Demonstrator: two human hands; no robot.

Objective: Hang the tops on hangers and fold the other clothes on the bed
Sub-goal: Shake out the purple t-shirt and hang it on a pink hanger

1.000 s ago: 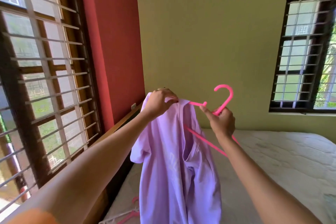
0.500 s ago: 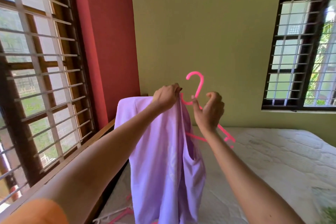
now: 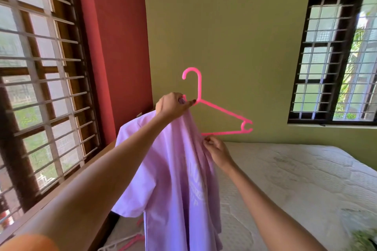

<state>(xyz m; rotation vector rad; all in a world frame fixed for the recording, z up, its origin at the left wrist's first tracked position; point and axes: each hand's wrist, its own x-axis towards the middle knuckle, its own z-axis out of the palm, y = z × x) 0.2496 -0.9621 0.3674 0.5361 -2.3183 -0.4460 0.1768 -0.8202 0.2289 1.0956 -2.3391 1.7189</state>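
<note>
A lilac T-shirt (image 3: 177, 179) hangs in the air in front of me over the bed. A pink plastic hanger (image 3: 222, 111) is half inside it: the left arm is hidden in the shirt, the right arm and hook stick out bare. My left hand (image 3: 173, 105) grips the shirt's top together with the hanger at the base of the hook. My right hand (image 3: 216, 150) pinches the shirt's neckline edge just below the hanger's bottom bar.
The bed's white quilted mattress (image 3: 295, 179) spreads to the right and below. Spare pink and white hangers (image 3: 126, 243) lie at its near left edge. A barred window (image 3: 40, 87) flanks the left, another window (image 3: 336, 57) sits on the far wall.
The hanger has swung upright with its right arm out of the shirt. My right hand let go of the hanger and dropped to the neckline. My left hand now holds hanger and shirt.
</note>
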